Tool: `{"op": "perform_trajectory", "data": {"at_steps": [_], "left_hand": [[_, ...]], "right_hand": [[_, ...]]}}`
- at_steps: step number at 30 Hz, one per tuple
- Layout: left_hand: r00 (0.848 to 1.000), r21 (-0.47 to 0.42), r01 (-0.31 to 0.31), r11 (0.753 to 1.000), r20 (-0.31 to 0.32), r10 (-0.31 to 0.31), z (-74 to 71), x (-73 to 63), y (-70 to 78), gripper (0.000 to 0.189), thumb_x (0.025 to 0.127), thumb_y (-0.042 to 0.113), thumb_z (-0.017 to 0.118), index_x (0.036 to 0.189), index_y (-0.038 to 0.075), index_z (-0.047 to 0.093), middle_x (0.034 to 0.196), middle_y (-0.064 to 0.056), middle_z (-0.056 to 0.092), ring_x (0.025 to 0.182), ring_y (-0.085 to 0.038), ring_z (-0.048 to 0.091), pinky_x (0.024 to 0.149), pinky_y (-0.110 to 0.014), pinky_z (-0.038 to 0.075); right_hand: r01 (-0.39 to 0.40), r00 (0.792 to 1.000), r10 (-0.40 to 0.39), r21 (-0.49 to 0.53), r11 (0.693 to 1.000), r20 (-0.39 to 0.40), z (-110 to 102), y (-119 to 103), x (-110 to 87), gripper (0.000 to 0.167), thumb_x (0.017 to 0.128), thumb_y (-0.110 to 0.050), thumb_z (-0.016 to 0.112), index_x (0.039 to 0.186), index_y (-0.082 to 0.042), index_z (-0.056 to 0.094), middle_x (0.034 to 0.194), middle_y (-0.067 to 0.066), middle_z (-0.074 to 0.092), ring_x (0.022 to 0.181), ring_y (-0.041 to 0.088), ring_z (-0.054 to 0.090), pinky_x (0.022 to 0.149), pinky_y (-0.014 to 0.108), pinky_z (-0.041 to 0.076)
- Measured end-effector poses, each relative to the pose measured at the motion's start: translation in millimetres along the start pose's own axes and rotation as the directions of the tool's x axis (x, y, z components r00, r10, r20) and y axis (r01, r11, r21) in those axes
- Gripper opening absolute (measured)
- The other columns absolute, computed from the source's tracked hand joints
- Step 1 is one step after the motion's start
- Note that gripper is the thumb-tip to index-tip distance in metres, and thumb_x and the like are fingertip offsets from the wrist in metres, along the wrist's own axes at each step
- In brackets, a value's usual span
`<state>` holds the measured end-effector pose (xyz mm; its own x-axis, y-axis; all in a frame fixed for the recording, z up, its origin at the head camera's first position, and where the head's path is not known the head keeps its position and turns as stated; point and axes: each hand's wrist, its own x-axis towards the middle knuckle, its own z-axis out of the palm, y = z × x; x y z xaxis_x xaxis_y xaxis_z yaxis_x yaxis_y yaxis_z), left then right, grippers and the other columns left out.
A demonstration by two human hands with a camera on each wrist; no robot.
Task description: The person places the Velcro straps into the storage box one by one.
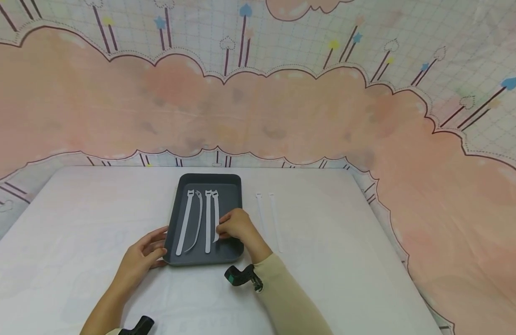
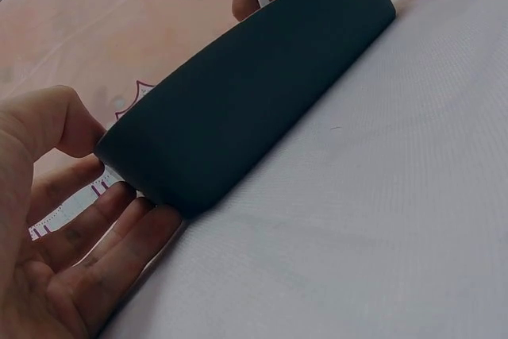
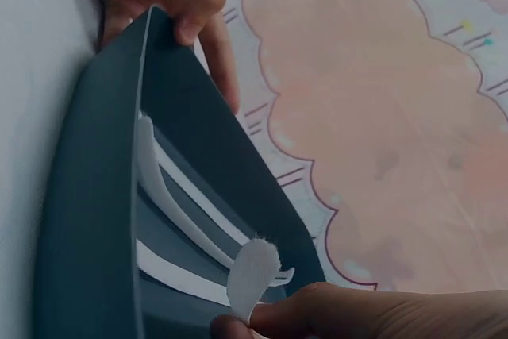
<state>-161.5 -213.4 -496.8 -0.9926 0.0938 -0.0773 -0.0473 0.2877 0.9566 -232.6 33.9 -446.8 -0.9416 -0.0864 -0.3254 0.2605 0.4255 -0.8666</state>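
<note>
A dark grey rectangular tray (image 1: pixel 231 190) lies on the white table, with several white hook-and-loop cable ties in it. My left hand (image 1: pixel 142 251) holds the tray's near left corner, thumb at the rim and fingers against the outer wall. With thumb and fingertips, my right hand (image 1: pixel 238 226) pinches the rightmost cable tie (image 3: pixel 254 271), whose rounded end sticks up from the pinch in the right wrist view. Left of it lie a straight tie (image 1: pixel 208 223), a curved tie (image 1: pixel 200 214) and another straight tie (image 1: pixel 185 223), slotted heads toward the far side.
Two more white ties, a left one (image 1: pixel 261 214) and a right one (image 1: pixel 276 223), lie on the white table (image 1: pixel 333 260) right of the tray. A patterned peach cloth (image 1: pixel 283 116) spreads behind the table. A black wrist camera (image 1: pixel 240 275) sits by my right sleeve.
</note>
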Motion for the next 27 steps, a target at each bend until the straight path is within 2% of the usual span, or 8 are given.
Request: {"op": "perform_trajectory", "data": {"at_steps": [4, 9, 16, 27], "left_hand": [[1.000, 0.015, -0.006, 1.000, -0.004, 0.006, 0.6, 0.4, 0.5, 0.057, 0.097, 0.009, 0.054, 0.151, 0.006, 0.036, 0.143, -0.026, 0.047, 0.100, 0.015, 0.055, 0.075, -0.024, 0.058], [1.000, 0.010, -0.009, 1.000, -0.005, 0.009, 0.2, 1.0, 1.8, 0.057, 0.097, 0.008, 0.054, 0.151, 0.006, 0.037, 0.143, -0.026, 0.047, 0.100, 0.015, 0.055, 0.075, -0.025, 0.059], [1.000, 0.003, -0.015, 1.000, 0.000, 0.015, -0.5, 1.5, 2.7, 0.057, 0.097, 0.007, 0.054, 0.151, 0.005, 0.037, 0.142, -0.027, 0.047, 0.100, 0.015, 0.055, 0.075, -0.025, 0.059], [1.000, -0.001, -0.017, 1.000, 0.000, 0.017, -0.6, 0.7, 4.0, 0.056, 0.096, 0.006, 0.054, 0.150, 0.004, 0.038, 0.142, -0.028, 0.047, 0.099, 0.015, 0.056, 0.075, -0.025, 0.059]], "right_hand": [[0.010, 1.000, -0.010, -0.036, 0.999, -0.025, 3.7, -0.8, 0.7, 0.018, 0.076, 0.009, 0.071, 0.094, 0.009, 0.070, 0.076, 0.015, 0.069, 0.064, 0.025, 0.073, 0.055, 0.024, 0.058], [0.000, 0.999, -0.005, -0.101, 0.995, -0.047, 7.6, -1.1, 1.7, 0.015, 0.078, 0.007, 0.072, 0.092, 0.008, 0.070, 0.072, 0.013, 0.068, 0.061, 0.024, 0.072, 0.053, 0.023, 0.057], [0.020, 0.996, -0.039, -0.238, 0.971, -0.078, 10.9, -0.1, 1.6, 0.010, 0.079, 0.003, 0.075, 0.087, 0.004, 0.070, 0.064, 0.009, 0.067, 0.054, 0.017, 0.069, 0.049, 0.019, 0.053], [0.054, 0.993, -0.086, -0.333, 0.941, -0.082, 12.2, -0.2, -3.2, 0.011, 0.076, 0.000, 0.078, 0.082, -0.001, 0.068, 0.058, 0.007, 0.068, 0.049, 0.013, 0.066, 0.050, 0.017, 0.047]]}}
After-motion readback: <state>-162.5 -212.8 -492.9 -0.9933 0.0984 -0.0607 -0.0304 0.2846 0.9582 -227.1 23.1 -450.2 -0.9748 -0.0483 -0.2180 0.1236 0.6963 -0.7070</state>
